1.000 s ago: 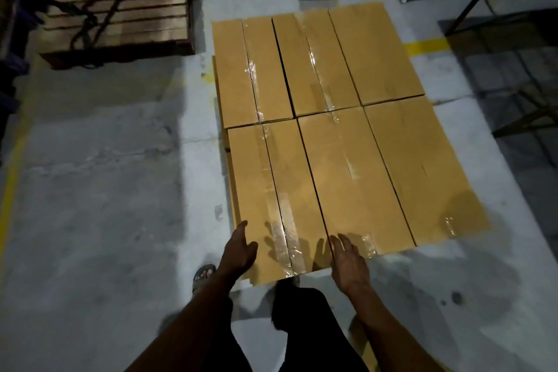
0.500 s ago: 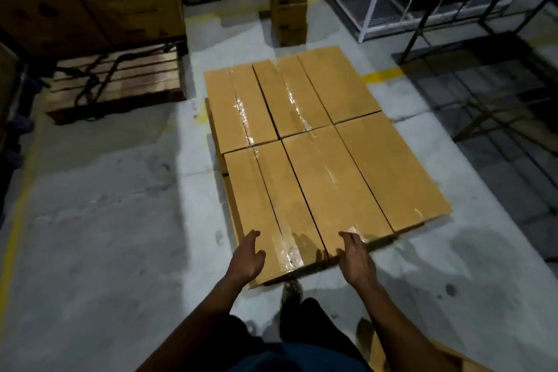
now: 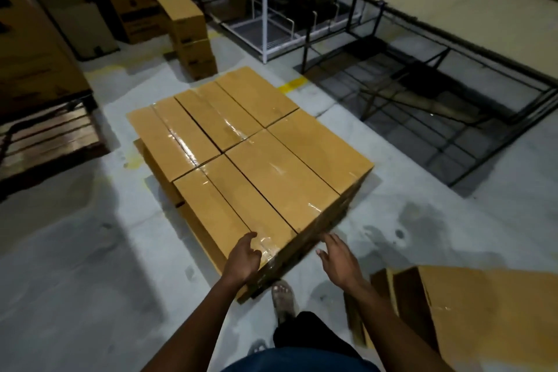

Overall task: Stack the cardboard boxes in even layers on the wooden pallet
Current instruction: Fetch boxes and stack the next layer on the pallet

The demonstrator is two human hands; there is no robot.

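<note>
We rest our left hand [image 3: 244, 260] flat on the near box [image 3: 238, 214], frame centre – squaring the layer; right hand [image 3: 341, 263] hovers open beside its end, gripping nothing.

Right hand [image 3: 339, 263], on the near edge of the stacked boxes [image 3: 256, 166] earlier, is now off them, fingers spread. Left hand [image 3: 244, 258] now rests at the near corner. A loose box [image 3: 483, 311] now shows at lower right.

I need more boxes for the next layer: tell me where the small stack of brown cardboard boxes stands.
In the head view, the small stack of brown cardboard boxes stands on the grey concrete floor at upper left, just beyond the loaded pallet's far end.
</note>
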